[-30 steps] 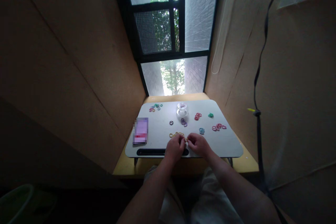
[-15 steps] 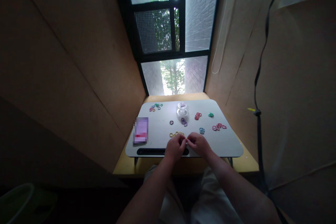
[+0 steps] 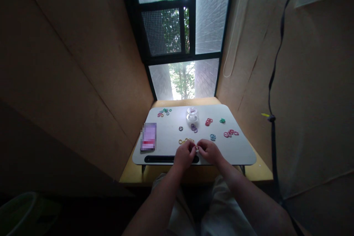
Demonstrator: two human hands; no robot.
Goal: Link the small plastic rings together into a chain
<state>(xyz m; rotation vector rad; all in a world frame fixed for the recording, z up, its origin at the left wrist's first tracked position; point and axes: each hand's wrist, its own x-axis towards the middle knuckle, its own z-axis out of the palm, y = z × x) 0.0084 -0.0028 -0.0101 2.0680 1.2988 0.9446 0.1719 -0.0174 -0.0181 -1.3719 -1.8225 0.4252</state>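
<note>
My left hand (image 3: 184, 153) and my right hand (image 3: 209, 151) meet over the front of the white lap table (image 3: 166, 132). Fingertips of both are pinched on a small yellow hair tie (image 3: 197, 148), mostly covered by the fingers. Just beyond my left hand lies a row of yellow hair ties (image 3: 182, 141). Farther back are a dark grey tie (image 3: 180, 128) and a clump of purple ties (image 3: 194, 128), beside a clear round container (image 3: 192, 116). Blue ties (image 3: 212, 137) lie past my right hand.
Red ties (image 3: 208, 121), green ties (image 3: 222, 121) and pinkish-red ties (image 3: 231, 133) lie on the right side. A mixed-colour group (image 3: 164, 112) sits back left, behind a phone (image 3: 148, 136) with a blurred screen. A black slot (image 3: 160, 159) runs along the front edge.
Both hands stay almost in place. A little more of the yellow hair tie shows between the fingertips now. Nothing else on the table has moved.
</note>
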